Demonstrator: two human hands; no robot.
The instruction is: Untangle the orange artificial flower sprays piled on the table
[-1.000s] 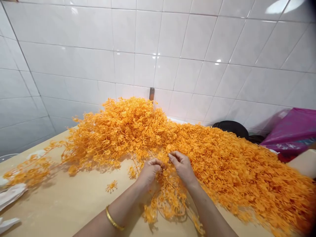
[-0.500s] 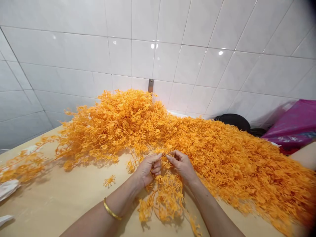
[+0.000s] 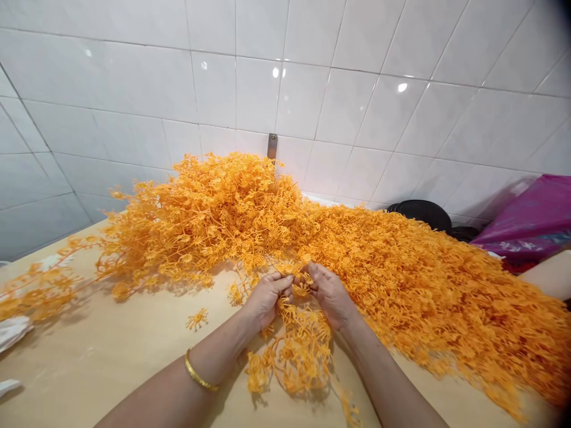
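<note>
Left hand [image 3: 267,297] now, thumb and forefinger pinched narrow on an orange sprig [image 3: 292,274], the other fingers curled in underneath. Over on the right hand [image 3: 331,296], thumb and forefinger are bent close together at the sprig's other side, nearly closed; whether their tips meet, I cannot tell. The sprig sits between the two sets of fingers, thin and spiky, with little splayed heads.

Just below the fingers lies a loose cluster [image 3: 303,356], wiry and tangled, its curved stems spreading over the smooth, pale tan desk [image 3: 147,368]. Left of the fingers, one small star-shaped piece [image 3: 197,320] lies apart on the desk. Beyond the fingers and to their left, a tall, bushy heap [image 3: 223,220] of branching stems; to their right, a long, dense pile [image 3: 428,285] of the same orange stuff, matted and frilly.

Past that pile, dark round discs [image 3: 422,214] lie against glossy white tiles [image 3: 303,95], beside a shiny, creased purple bag [image 3: 526,217]. And a smooth gold bangle [image 3: 197,371] circles the left wrist, nearer than the fingers.
</note>
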